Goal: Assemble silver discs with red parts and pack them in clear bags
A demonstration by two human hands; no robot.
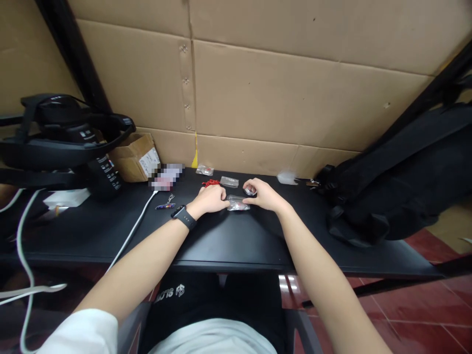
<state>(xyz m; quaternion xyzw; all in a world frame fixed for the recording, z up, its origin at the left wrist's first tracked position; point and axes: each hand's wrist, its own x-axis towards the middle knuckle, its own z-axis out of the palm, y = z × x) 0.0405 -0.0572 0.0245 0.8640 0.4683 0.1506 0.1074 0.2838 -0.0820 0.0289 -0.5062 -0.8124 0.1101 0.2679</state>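
Two bare hands rest on a black table (228, 241), both meeting at a small clear plastic bag (238, 203) that lies flat near the middle of the tabletop. The left hand (211, 198), with a dark watch (183, 216) on its wrist, presses curled fingers against the bag's left edge. The right hand (262, 194) touches the bag's right end, and its fingertips pinch a small pale round object (250, 190) just behind the bag; what that object is cannot be told.

Just behind the left hand lies a red cord (211, 183). Two more clear bags lie farther back, one (229, 181) near the cord and one (204, 170) close to the cardboard wall (280, 88). A keychain (166, 204) sits left of the watch, beside a white cable (134, 227) that runs off the table's front edge.

At the far left stands a black device with straps (62, 132), white print on its side too small to read, and a brown cardboard box (137, 156) bearing a white label, also unreadable. A black bag (398, 177) leans at the right. White lettering on the person's dark trousers (169, 294), seen upside down, seems to read "SLOTS", though it is not sharp.
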